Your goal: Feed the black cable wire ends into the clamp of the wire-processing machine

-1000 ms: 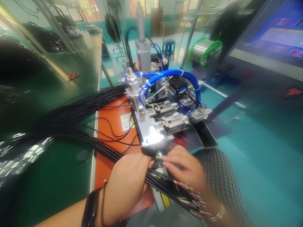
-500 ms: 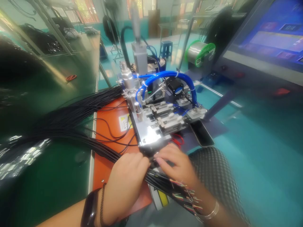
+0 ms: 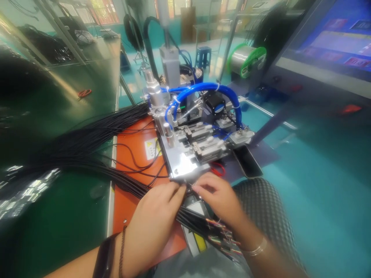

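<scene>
Orange tabletop (image 3: 120,212) sits under a big metal machine (image 3: 185,160). Black wires (image 3: 194,222) cross it and pass under the left hand (image 3: 153,210). Its fingers bend over them; I can't tell if they grip. The right hand (image 3: 222,197) has its fingertips close together, but what they hold is too small to see. It looks like careful work on one wire, so the next move needs steady fingers.

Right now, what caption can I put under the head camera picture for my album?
Left hand and right hand close together by black cables, before a machine with blue tubes.
</scene>
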A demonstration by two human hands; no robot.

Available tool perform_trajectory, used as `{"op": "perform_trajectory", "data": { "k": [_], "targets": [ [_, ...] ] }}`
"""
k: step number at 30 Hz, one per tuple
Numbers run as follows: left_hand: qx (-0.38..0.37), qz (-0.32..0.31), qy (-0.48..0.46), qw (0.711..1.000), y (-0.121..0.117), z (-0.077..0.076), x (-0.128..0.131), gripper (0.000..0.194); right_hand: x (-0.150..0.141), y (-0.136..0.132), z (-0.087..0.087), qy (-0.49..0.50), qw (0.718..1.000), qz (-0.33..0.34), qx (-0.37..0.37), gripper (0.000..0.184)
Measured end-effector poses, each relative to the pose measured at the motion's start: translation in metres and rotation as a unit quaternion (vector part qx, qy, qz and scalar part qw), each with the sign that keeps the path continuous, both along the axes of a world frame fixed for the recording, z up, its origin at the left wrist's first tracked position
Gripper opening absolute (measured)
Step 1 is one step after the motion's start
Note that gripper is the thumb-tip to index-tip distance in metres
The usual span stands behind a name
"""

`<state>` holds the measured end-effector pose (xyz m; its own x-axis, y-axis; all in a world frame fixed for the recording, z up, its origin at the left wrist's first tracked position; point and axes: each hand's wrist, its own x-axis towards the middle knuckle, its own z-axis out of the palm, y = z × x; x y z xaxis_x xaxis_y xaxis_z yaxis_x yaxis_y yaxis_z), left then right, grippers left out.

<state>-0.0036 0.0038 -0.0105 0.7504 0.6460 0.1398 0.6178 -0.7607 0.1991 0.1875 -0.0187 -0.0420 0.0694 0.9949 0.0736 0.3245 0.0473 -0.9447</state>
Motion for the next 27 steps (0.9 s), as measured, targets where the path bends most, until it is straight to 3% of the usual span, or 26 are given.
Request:
{"op": "perform_trajectory", "data": {
  "k": [3, 6, 14, 20, 27],
  "targets": [
    [0.017, -0.021, 0.006, 1.0, 0.001, -0.003, -0.001, 0.047, 0.009, 0.0, -0.003, 0.028, 0.994, 0.023, -0.106, 0.01],
    [0.017, -0.034, 0.012, 0.999, 0.002, -0.004, -0.001, 0.045, 0.015, 0.001, -0.007, 0.06, 0.985, 0.061, -0.152, 0.012],
    [0.022, -0.029, 0.006, 0.999, 0.003, 0.0, 0.001, 0.042, 0.01, 0.003, -0.01, 0.064, 0.984, 0.035, -0.162, 0.01],
    [0.026, -0.016, 0.057, 0.998, 0.001, 0.002, 0.004, 0.045, 0.005, 0.006, -0.007, 0.057, 0.98, 0.011, -0.188, 0.006],
    [0.013, -0.017, 0.08, 0.997, 0.001, -0.001, 0.004, 0.054, 0.006, 0.005, -0.011, 0.076, 0.986, 0.024, -0.144, 0.01]
  ]
}}
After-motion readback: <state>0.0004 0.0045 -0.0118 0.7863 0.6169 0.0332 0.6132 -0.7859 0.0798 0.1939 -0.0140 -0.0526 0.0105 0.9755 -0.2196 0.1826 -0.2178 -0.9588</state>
